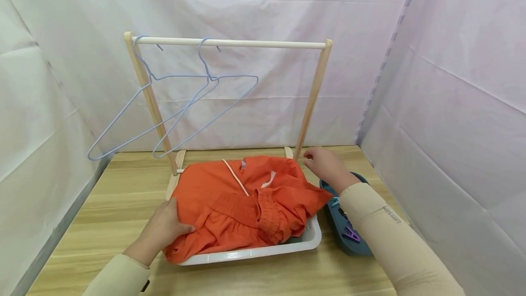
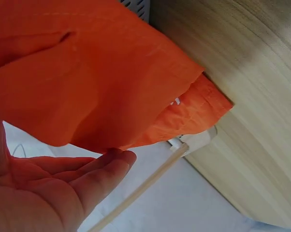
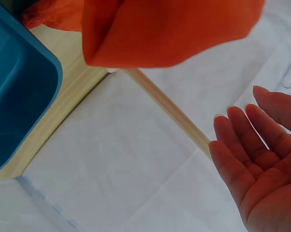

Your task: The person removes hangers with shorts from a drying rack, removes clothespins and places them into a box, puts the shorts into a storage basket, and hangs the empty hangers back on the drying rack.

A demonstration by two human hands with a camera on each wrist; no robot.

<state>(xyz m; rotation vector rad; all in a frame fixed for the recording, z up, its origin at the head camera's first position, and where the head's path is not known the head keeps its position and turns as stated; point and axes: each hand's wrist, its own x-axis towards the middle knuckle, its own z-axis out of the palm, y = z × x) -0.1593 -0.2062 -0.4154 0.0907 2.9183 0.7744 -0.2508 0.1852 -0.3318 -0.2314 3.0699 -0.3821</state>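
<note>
A bunched orange garment (image 1: 234, 218) with gathered elastic and a pale cord fills a white basket (image 1: 250, 254). At its left side is my left hand (image 1: 162, 225), the thumb lying over the cloth. In the left wrist view, the fingers (image 2: 104, 176) of that hand stretch out straight along the underside of the cloth's edge. My right hand (image 1: 326, 166) hovers beyond the garment's right corner, holding nothing. Its fingers (image 3: 232, 169) are loosely bent and apart from the cloth in the right wrist view.
Behind the basket stands a wooden rack with a white rail (image 1: 263, 44). Two blue wire hangers (image 1: 119, 115) (image 1: 236, 76) hang at its left. Beneath my right forearm sits a dark blue tub (image 1: 339, 227) holding clothespins, one of them a purple clothespin (image 1: 351, 233). White curtains surround the table.
</note>
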